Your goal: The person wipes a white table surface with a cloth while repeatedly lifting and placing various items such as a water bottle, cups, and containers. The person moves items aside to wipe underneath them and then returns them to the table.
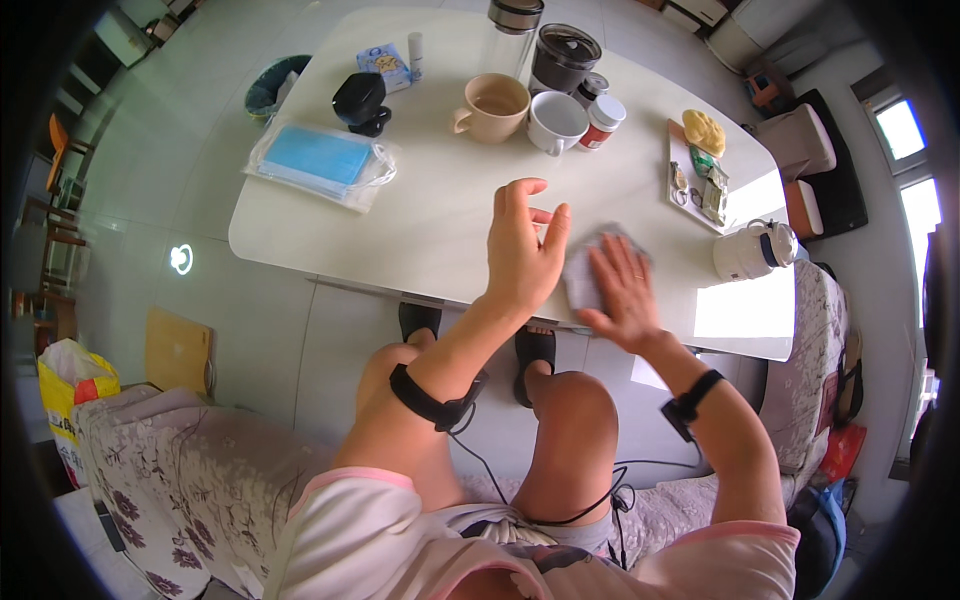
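Palm down, my right hand (621, 296) holds a grey cloth (587, 276) flat against the white table (390, 232) near its front edge. The fingers lie over the cloth's right part, and the cloth looks slightly blurred. My left hand (525, 244) is raised just left of the cloth, its fingers bent and the thumb apart, with nothing in it. Beyond the hands stand a beige mug (491, 112), a white cup (556, 124) and a white-capped jar (602, 124).
At the table's left lie a pack of blue face masks (315, 161) and a black device (360, 101). A tray (694, 199) with small items and a white thermos jug (750, 251) occupy the right. Behind the cups stand a glass bottle (510, 45) and a dark-lidded tumbler (564, 60).
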Demonstrator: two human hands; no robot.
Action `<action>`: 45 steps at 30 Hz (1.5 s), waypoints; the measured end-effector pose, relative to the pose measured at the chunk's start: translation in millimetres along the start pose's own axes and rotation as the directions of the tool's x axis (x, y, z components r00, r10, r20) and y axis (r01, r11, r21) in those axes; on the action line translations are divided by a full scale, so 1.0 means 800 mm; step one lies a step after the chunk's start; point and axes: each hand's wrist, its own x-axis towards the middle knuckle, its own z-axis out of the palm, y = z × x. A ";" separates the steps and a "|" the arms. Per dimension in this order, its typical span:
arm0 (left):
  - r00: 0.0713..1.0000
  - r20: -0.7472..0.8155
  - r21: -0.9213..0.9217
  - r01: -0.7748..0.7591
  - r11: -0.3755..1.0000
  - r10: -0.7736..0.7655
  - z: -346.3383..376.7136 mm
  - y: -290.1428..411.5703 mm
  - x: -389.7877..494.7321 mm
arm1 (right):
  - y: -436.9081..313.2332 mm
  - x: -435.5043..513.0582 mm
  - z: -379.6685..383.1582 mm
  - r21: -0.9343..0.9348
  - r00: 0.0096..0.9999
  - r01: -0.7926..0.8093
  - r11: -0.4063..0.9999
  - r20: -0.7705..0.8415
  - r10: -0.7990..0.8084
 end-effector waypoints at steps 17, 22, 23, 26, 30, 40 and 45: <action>0.986 -0.158 0.019 -0.054 0.998 0.056 -0.014 0.001 0.007 | -0.126 0.157 0.071 0.852 0.992 0.116 0.511 -0.125 -0.017; 0.994 -0.105 -0.091 0.030 0.995 -0.040 -0.010 0.003 0.009 | -0.105 0.077 0.021 0.055 0.921 0.390 0.919 -0.027 -0.389; 0.995 -0.092 -0.096 0.035 0.995 -0.044 -0.007 0.003 0.008 | -0.087 0.056 0.012 0.003 0.896 0.443 0.897 -0.020 -0.443; 0.997 -0.027 -0.110 0.064 0.992 -0.068 0.000 0.006 0.004 | -0.030 -0.008 -0.002 -0.057 0.974 0.199 0.978 0.125 -0.191; 0.996 0.010 -0.115 0.094 0.989 -0.094 0.007 0.008 -0.002 | 0.059 -0.092 -0.019 -0.130 0.991 -0.057 0.990 0.111 0.072; 0.996 0.063 -0.092 0.067 0.993 -0.062 0.005 0.014 0.003 | 0.077 -0.114 -0.015 -0.188 0.974 -0.179 0.966 0.106 0.201; 0.998 0.060 -0.067 -0.006 0.998 0.010 0.008 0.003 0.003 | 0.037 -0.076 -0.011 -0.163 0.987 -0.061 0.985 0.135 0.084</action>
